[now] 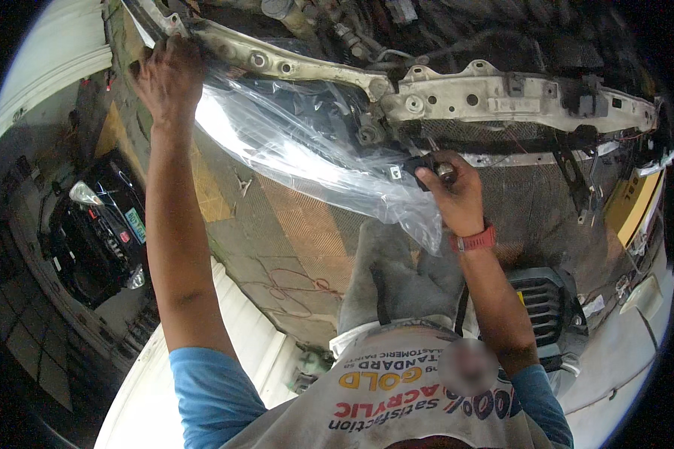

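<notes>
The lamp (277,142), in clear film (419,215), spans the 2 hands just below the pale frame (494,101); glare and creases blur its face. The right hand (460,194) grips its dark end, some fingers hidden behind. The left hand (171,82) is at the other end, beside the frame, its fingertips lost in shadow: I cannot tell whether it grips. Above, the engine bay (494,37) is murky, cut by the picture's dark rim.
</notes>
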A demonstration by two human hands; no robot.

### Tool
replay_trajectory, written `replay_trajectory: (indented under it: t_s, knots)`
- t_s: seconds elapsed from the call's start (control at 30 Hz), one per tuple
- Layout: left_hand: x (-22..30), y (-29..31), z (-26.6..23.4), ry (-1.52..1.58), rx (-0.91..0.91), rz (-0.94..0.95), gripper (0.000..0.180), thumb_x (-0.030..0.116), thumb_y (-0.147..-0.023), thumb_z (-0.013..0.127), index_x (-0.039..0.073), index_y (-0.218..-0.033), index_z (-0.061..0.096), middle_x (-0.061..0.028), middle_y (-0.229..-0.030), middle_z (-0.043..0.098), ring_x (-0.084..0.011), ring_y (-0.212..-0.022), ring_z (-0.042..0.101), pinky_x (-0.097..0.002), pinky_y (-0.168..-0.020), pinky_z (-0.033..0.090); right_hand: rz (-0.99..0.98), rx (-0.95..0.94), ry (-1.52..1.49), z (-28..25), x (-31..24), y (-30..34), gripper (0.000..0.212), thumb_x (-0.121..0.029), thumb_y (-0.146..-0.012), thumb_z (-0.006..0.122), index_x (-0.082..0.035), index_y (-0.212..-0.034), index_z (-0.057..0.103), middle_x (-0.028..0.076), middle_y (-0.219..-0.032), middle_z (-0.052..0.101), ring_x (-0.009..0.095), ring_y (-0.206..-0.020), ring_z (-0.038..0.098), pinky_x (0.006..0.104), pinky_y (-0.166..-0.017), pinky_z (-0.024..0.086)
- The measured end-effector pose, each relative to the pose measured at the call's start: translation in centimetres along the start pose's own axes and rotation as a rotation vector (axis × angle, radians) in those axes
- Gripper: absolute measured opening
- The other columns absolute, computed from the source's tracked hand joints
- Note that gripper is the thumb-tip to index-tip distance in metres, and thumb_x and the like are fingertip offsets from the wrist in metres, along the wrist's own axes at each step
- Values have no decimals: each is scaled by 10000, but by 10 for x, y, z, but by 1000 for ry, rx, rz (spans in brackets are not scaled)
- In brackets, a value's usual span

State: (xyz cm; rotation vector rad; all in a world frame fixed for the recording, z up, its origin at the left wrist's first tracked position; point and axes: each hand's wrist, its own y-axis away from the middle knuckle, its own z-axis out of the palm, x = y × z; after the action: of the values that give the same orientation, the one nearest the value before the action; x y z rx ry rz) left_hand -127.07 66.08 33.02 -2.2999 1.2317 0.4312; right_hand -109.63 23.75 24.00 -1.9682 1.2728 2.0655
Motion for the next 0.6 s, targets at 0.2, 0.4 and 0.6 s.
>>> replay_trajectory:
  t_s: [0.2,0.4,0.6]
  knots:
    - [-6,8,-37,-15,-106,-149,306,334,-979,546,94,-951,735,-143,-986,747,-387,-975,663,-517,-911,473,-23,5,-4,3,10,1,263,-144,-826,829,0,-995,689,95,-891,714,170,-817,635,309,-780,507]
    - [41,96,-83,1097,-77,-960,501,416,-1078,509,-61,-1189,615,-137,-1099,668,-223,-1029,586,-388,-946,451,-10,-33,64,-1,2,-1,279,-153,-823,823,5,-1009,688,99,-909,719,181,-829,642,322,-798,515]
    - [163,169,-143,1420,-148,-1443,384,328,-1071,541,-18,-1227,597,-84,-1141,634,-178,-1059,551,-329,-1002,405,-67,-17,44,-4,14,1,365,-231,-845,838,-12,-1098,692,119,-949,726,194,-873,670,343,-816,533]
